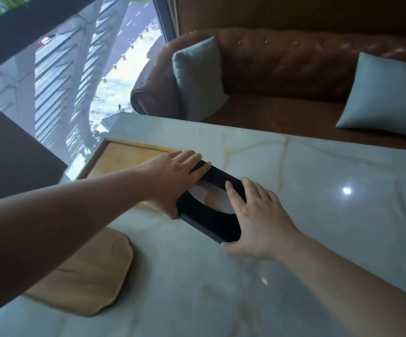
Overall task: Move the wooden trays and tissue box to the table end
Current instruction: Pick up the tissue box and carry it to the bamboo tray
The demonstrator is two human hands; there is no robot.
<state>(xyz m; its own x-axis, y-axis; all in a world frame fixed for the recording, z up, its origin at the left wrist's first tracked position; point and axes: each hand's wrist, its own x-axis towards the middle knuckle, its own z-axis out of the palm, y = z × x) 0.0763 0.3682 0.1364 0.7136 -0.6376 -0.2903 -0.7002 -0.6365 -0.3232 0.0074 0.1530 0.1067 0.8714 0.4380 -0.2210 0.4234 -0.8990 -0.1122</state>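
A black tissue box (206, 215) with an oval opening and white tissue inside lies on the pale marble table (318, 181). My left hand (172, 176) grips its left side and far end. My right hand (258, 215) holds its right side and near corner, thumb across the top. A rectangular wooden tray (124, 156) with a raised rim lies at the table's far left end, partly hidden by my left hand and arm. A rounded wooden tray (92, 273) lies nearer me by the left edge, partly under my left forearm.
A brown leather sofa (294, 69) with two grey-blue cushions (197, 79) (387, 96) stands beyond the table's far edge. A large window (75, 69) runs along the left, past the table end. A dark panel (9, 147) stands at the left.
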